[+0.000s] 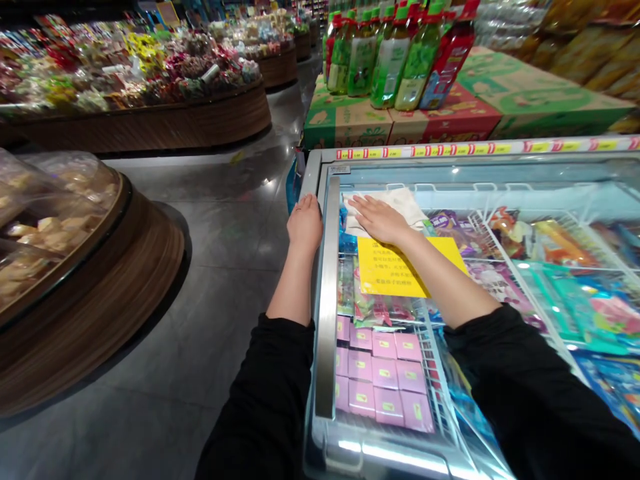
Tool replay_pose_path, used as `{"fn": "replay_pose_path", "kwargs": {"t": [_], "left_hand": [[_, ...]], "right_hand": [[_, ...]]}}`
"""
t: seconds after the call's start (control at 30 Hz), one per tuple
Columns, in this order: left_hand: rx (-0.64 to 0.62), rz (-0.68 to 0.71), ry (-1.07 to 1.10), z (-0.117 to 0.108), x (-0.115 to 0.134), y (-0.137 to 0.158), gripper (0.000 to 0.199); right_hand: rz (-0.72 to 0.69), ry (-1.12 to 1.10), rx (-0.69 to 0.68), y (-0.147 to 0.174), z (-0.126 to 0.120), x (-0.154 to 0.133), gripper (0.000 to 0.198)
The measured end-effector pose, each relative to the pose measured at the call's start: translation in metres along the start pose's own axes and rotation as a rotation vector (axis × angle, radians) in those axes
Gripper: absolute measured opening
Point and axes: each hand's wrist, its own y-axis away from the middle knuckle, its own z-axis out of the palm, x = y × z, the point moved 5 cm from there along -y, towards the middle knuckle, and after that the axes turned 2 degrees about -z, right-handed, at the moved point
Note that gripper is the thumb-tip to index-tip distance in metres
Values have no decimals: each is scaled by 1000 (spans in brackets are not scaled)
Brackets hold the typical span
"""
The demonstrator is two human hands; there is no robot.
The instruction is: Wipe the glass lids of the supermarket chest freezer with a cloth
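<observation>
The person's right hand (380, 220), fingers slightly spread, lies flat on a white cloth (409, 205) atop a glass-topped chest freezer (327, 300). The left hand (305, 225) rests on the freezer's edge, fingers together; whether they grip cannot be told. Inside, wire baskets (429, 353) hold pink boxes (385, 372) and colourful packets (560, 297).

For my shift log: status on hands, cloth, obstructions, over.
Left hand on freezer rim. Right hand flat on white cloth. Cloth on glass lid. Yellow notice alongside, possibly in the way.
</observation>
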Motion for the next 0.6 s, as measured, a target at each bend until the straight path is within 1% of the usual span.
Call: {"fn": "replay_pose_path", "kwargs": {"t": [0.1,0.2,0.3,0.37,0.43,0.5,0.6], "left_hand": [[18,-41,11,1,2,-12,52],[20,-67,27,1,3,-23,51],[21,-40,24,1,3,-29,53],[16,-4,17,2,3,-30,54],[1,30,7,3,4,-29,55],[-18,52,-7,3,5,-28,55],[-34,54,-25,1,7,-27,54]], "right_hand": [[75,19,29,-17,-1,-1,65],[96,35,5,-25,-2,-5,66],[29,33,-9,-18,-4,-6,66],[-41,15,-15,-10,-4,-3,65],[-81,3,-22,-7,-4,3,64],[-57,13,-17,-12,-4,8,64],[53,36,15,-29,-3,11,65]]}}
